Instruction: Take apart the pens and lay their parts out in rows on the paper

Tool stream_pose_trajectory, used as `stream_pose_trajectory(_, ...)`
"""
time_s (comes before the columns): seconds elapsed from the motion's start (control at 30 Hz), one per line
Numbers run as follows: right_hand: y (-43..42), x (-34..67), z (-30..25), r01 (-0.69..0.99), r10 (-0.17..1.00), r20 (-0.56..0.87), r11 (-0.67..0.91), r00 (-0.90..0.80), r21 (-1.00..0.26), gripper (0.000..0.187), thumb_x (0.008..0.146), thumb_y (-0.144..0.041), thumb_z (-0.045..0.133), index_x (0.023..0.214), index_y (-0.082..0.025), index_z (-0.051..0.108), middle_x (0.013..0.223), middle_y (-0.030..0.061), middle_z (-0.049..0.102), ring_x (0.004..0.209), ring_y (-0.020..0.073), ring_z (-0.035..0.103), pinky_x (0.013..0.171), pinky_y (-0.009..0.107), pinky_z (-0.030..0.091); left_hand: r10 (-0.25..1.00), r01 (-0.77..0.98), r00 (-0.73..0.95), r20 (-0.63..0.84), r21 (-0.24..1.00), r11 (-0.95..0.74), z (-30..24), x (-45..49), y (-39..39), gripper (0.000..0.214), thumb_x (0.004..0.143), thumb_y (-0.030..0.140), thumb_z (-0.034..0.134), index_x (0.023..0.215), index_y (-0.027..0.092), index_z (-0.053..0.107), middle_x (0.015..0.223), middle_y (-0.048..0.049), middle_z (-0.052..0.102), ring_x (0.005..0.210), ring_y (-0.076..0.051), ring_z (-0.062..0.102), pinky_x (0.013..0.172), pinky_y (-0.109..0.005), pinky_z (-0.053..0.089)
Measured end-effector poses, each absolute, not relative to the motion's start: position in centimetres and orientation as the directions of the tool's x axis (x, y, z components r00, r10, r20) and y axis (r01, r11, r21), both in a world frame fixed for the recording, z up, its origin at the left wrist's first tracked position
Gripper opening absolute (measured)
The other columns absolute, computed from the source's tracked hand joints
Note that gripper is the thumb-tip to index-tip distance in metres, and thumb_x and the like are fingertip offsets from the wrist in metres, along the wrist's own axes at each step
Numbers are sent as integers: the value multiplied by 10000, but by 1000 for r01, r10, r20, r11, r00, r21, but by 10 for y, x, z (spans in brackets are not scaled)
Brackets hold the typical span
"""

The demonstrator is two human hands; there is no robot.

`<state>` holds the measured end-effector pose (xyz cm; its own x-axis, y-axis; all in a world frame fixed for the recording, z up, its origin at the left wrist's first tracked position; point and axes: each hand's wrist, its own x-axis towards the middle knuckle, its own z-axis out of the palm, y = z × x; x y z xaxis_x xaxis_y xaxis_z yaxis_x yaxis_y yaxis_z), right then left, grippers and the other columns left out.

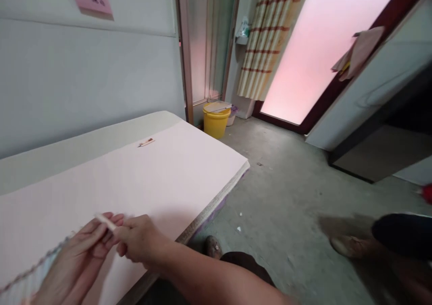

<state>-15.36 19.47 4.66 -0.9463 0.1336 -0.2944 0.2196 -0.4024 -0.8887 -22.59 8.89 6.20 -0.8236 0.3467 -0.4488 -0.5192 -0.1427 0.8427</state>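
Note:
My right hand (pixel 141 237) is closed around one end of a short, pale, slim stick (pixel 105 221). The stick's other end points up and left over the fingers of my left hand (pixel 83 251), which curl about it with the thumb alongside. Both hands are close together above a pale pink sheet (pixel 182 170) covering most of the table. Beside my left wrist, at the lower left, a row of thin pale strips (pixel 37 273) hangs from a dark, twisted-looking edge. It is blurred and partly hidden by my arm.
Small pencil-like tools (pixel 146 143) lie farther back on the sheet. A yellow bucket (pixel 216 124) stands on the floor past the table's far corner. Someone else's foot (pixel 349 245) and dark-clothed leg (pixel 403 235) are at the right. A dark cabinet (pixel 388 147) stands by the wall.

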Motion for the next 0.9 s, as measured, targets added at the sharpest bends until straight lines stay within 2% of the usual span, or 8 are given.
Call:
stream_pose_trajectory(0.03, 194, -154, 49, 226, 141, -307, -412, -941, -883, 131, 723, -224, 464, 618, -171, 521, 416, -56, 423, 308, 65, 306, 293, 184, 196, 380, -502, -827, -415, 850, -163, 61, -226, 89, 180, 629, 71, 649, 797, 133, 661, 847, -89, 681, 733, -210, 634, 568, -282, 556)
stream_pose_trajectory(0.13, 192, -155, 53, 244, 141, -322, -399, -936, -884, 149, 723, -207, 475, 581, -170, 501, 381, -64, 400, 287, 60, 283, 287, 188, 165, 359, -437, -866, -347, 875, -208, 56, -228, 89, 77, 674, 83, 637, 736, 127, 643, 744, -61, 661, 659, -152, 617, 554, -234, 531)
stream_pose_trajectory(0.27, 189, -156, 53, 272, 105, -339, -401, -935, -875, 227, 782, -301, 476, 605, -162, 508, 405, -61, 430, 271, 46, 258, 288, 192, 149, 374, -418, -869, -325, 886, -201, 57, -227, 86, 40, 700, 117, 648, 690, 120, 609, 725, -58, 650, 602, -114, 589, 515, -199, 495)
stream_pose_trajectory(0.37, 189, -155, 54, 276, 96, -354, -451, -930, -849, 192, 779, -255, 463, 609, -166, 477, 405, -72, 425, 259, 39, 239, 285, 190, 135, 427, -473, -829, -362, 860, -190, 60, -226, 82, 114, 739, 160, 622, 844, 120, 640, 825, -104, 664, 700, -160, 624, 591, -258, 526)
stream_pose_trajectory(0.47, 188, -154, 55, 270, 73, -352, -503, -933, -821, 139, 759, -206, 453, 626, -167, 460, 423, -75, 435, 264, 32, 234, 287, 183, 130, 454, -512, -802, -388, 838, -188, 60, -227, 78, 214, 747, 126, 599, 957, 110, 634, 919, -150, 663, 827, -216, 638, 701, -335, 537)
stream_pose_trajectory(0.67, 185, -152, 55, 307, 49, -378, -496, -924, -812, 118, 751, -194, 448, 661, -149, 510, 412, -73, 429, 267, 29, 237, 295, 182, 132, 319, -434, -880, -352, 870, -236, 52, -236, 75, 40, 722, 82, 615, 742, 116, 611, 751, -87, 666, 638, -138, 625, 566, -235, 526)
stream_pose_trajectory(0.9, 186, -153, 52, 354, -23, -422, -587, -906, -728, 99, 729, -207, 481, 675, -140, 531, 448, -50, 446, 284, 27, 237, 304, 176, 117, 272, -464, -876, -399, 850, -248, 47, -238, 73, 41, 728, 114, 628, 738, 116, 588, 760, -76, 659, 618, -122, 611, 543, -229, 521)
